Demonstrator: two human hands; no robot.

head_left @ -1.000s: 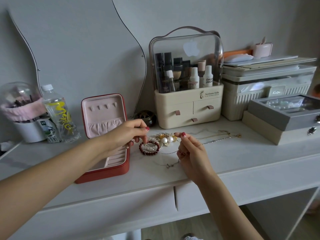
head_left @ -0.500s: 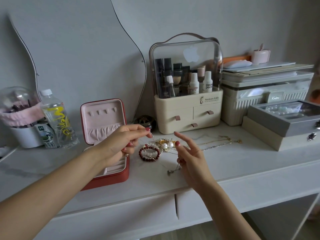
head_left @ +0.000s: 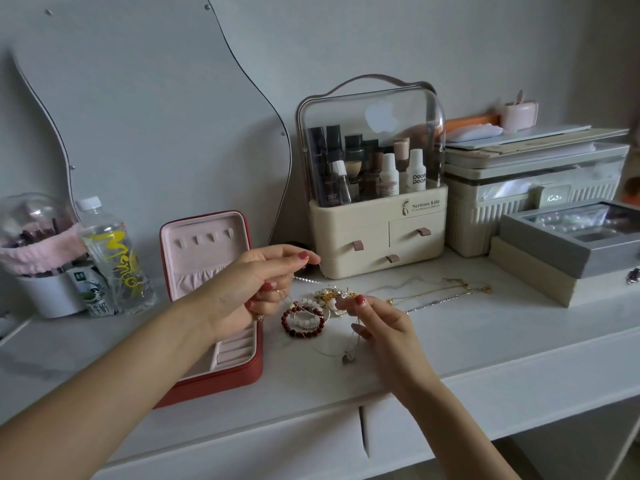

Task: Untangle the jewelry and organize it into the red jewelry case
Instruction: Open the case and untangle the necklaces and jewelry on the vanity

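Observation:
The red jewelry case (head_left: 221, 375) lies open on the white table, its pink lid upright. Right of it sits a tangle of jewelry (head_left: 329, 297) with gold and pearl pieces, plus a dark red bead bracelet (head_left: 303, 322) and a white bead bracelet. My left hand (head_left: 256, 289) is raised over the case's right edge and pinches a thin silver chain (head_left: 306, 279). My right hand (head_left: 377, 327) pinches fine chain strands at the tangle, and a small pendant (head_left: 347, 358) dangles below it. Gold and silver necklaces (head_left: 446, 294) stretch out to the right.
A cream cosmetics organizer (head_left: 377, 233) with a clear dome stands behind the tangle. Grey and beige boxes (head_left: 568, 258) and a ribbed storage bin fill the right. At the left stand a water bottle (head_left: 110, 251) and a white cup with a pink band. A wavy mirror leans on the wall.
My right hand, fingers spread half a second ago, has closed into a pinch on the chain strands. My left hand has lifted a thin chain higher. The camera has moved closer.

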